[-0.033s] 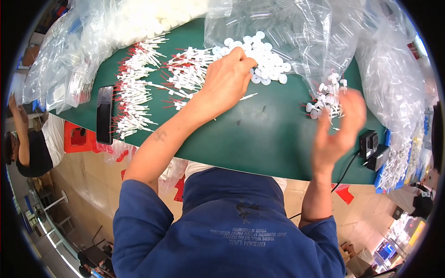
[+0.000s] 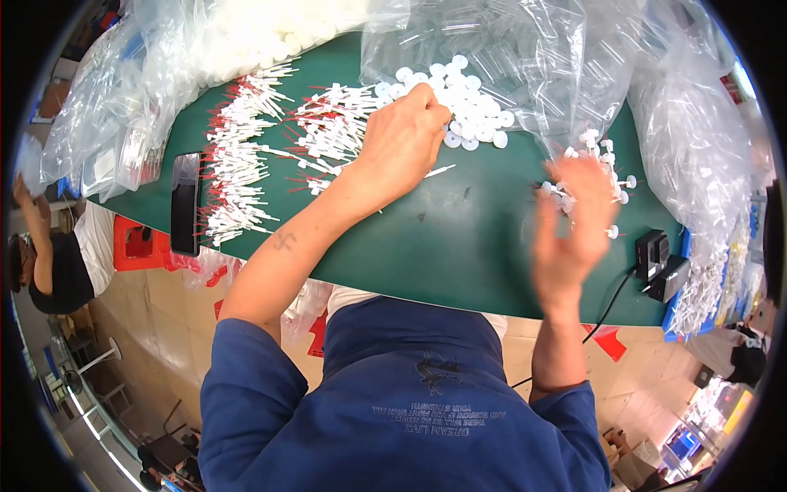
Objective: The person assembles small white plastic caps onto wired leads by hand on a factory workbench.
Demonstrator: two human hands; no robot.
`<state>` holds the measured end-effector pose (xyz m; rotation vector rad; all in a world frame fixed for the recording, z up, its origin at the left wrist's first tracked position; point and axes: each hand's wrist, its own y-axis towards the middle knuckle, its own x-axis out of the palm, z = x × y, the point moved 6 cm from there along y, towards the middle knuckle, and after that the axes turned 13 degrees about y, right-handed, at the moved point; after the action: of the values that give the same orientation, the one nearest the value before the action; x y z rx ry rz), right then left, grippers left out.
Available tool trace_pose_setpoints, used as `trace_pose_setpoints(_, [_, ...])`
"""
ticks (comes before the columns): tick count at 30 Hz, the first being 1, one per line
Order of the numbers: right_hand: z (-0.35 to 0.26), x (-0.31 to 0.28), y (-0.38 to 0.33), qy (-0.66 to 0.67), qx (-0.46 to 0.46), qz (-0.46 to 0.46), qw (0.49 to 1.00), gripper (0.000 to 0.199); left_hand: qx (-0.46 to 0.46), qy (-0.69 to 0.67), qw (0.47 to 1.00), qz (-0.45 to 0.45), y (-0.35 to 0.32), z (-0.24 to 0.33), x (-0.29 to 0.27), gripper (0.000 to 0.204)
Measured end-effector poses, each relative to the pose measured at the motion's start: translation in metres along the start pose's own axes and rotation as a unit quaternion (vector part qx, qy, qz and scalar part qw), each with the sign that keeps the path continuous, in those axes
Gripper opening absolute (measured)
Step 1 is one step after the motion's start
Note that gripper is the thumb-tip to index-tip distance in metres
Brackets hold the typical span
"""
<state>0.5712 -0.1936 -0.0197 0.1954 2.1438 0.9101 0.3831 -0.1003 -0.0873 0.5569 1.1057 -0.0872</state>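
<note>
My left hand point(image 2: 406, 135) is closed, its fingertips pinched at the edge of a pile of white round discs point(image 2: 479, 115); whatever they hold is hidden. Beside that wrist lies a heap of thin white sticks with red ends point(image 2: 334, 115). One loose white stick point(image 2: 440, 171) rests on the green table just right of the wrist. My right hand point(image 2: 574, 230), blurred by motion, is over a small cluster of disc-topped pieces with red ends point(image 2: 607, 156), partly covering it. Its thumb stands apart from its fingers, and I see nothing between them.
A long row of red-and-white sticks point(image 2: 238, 164) runs beside a black phone point(image 2: 186, 203) at the left. Clear plastic bags of tubes point(image 2: 525, 49) and pale parts point(image 2: 270, 29) line the back. Small black devices with a cable point(image 2: 660, 264) sit at the right edge.
My right hand has shifted left over the cluster, and more disc-topped pieces show on the cluster's right side. The left hand has hardly moved.
</note>
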Motion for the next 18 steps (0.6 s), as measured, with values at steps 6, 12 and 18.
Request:
trace_pose_setpoints(6, [-0.025,0.097,-0.009,0.133,-0.038,-0.182,0.973,0.022,0.032,-0.037,0.999,-0.014,0.002,-0.001,0.004,0.010])
trace_pose_setpoints(12, [-0.019,0.114,-0.017,0.086,-0.025,-0.208,0.974,0.018,-0.009,-0.055,0.997,-0.049,-0.006,-0.011,-0.003,0.012])
trace_pose_setpoints(18, [-0.020,0.077,-0.014,0.115,0.001,-0.142,0.983,0.018,-0.277,-0.436,0.855,-0.052,-0.044,-0.015,-0.028,0.005])
